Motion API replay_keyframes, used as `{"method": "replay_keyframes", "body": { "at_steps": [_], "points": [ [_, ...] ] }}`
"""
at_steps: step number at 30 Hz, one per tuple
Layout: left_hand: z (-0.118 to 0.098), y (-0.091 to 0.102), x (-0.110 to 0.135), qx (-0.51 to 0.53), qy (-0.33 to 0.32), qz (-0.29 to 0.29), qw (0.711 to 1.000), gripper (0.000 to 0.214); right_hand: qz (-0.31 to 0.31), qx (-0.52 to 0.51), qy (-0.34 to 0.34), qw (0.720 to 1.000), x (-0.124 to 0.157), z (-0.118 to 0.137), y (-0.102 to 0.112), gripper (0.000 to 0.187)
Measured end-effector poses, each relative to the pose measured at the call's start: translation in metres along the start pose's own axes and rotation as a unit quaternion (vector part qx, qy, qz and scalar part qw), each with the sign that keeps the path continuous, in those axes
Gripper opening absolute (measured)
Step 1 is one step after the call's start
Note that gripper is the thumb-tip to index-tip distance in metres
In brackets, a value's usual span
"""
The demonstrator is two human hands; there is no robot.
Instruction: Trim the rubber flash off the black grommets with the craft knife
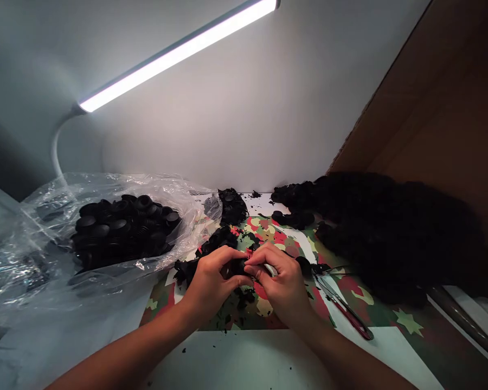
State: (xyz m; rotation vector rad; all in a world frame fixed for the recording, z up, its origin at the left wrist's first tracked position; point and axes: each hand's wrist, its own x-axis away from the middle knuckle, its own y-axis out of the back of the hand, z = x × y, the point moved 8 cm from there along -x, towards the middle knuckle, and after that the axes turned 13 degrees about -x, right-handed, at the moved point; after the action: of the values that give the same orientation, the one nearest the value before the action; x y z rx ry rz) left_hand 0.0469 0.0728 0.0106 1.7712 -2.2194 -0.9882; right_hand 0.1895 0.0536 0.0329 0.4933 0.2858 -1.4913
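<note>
My left hand (211, 281) and my right hand (282, 284) meet over the camouflage-patterned mat (390, 317). Between them they pinch one small black round rubber part (238, 266). The left fingers wrap round its left side. On the other side, my right thumb and fingers press against the part, and a pale sliver, perhaps a small tool, shows just behind them. Black scraps (244, 298) lie on the mat right under both hands.
A clear plastic bag (44, 238) at the left holds several black round parts (124, 227). A big heap of black parts (390, 233) fills the right. Red-handled scissors (347, 311) lie right of my hand. Smaller black piles (231, 206) sit behind, a strip lamp (179, 51) overhead.
</note>
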Motion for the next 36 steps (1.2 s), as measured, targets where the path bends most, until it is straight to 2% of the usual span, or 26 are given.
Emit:
{"method": "replay_keyframes", "body": {
  "at_steps": [2,7,13,17,21,25,27,30,31,33,36],
  "points": [
    [-0.007,0.000,0.001,-0.034,-0.032,-0.001,0.999,0.026,0.008,0.028,0.008,1.000,0.001,-0.004,0.000,0.021],
    [-0.016,0.005,0.002,-0.045,-0.065,-0.027,0.997,0.016,0.037,0.084,0.015,0.996,0.003,-0.011,-0.007,0.026],
    [-0.017,0.011,0.005,-0.022,-0.045,-0.070,0.996,0.018,0.037,0.064,-0.004,0.997,0.000,-0.008,-0.012,0.026],
    [-0.014,0.010,0.006,0.032,-0.013,-0.088,0.995,0.016,0.009,0.032,-0.041,0.999,0.001,-0.011,-0.011,0.019],
    [-0.006,0.007,0.004,0.054,0.028,-0.085,0.995,0.018,-0.039,0.000,-0.055,0.998,0.004,-0.014,-0.011,0.018],
    [-0.004,0.004,0.002,0.056,0.049,-0.074,0.995,0.021,-0.049,0.007,-0.043,0.998,0.004,-0.016,-0.012,0.021],
    [-0.004,0.002,0.004,0.062,0.060,-0.063,0.994,0.024,-0.064,0.031,-0.052,0.996,0.000,-0.021,-0.002,0.018],
    [-0.001,-0.010,0.011,0.100,0.103,-0.016,0.990,0.028,-0.136,0.102,-0.096,0.981,-0.009,-0.034,0.034,0.012],
    [0.000,-0.014,0.013,0.121,0.118,0.003,0.986,0.029,-0.141,0.117,-0.107,0.977,-0.013,-0.039,0.043,0.014],
    [0.002,-0.019,0.014,0.173,0.137,0.027,0.975,0.027,-0.107,0.134,-0.119,0.978,-0.021,-0.047,0.053,0.018],
    [0.006,-0.017,0.009,0.249,0.148,0.023,0.957,0.023,-0.031,0.139,-0.122,0.982,-0.027,-0.054,0.050,0.016]
  ]
}}
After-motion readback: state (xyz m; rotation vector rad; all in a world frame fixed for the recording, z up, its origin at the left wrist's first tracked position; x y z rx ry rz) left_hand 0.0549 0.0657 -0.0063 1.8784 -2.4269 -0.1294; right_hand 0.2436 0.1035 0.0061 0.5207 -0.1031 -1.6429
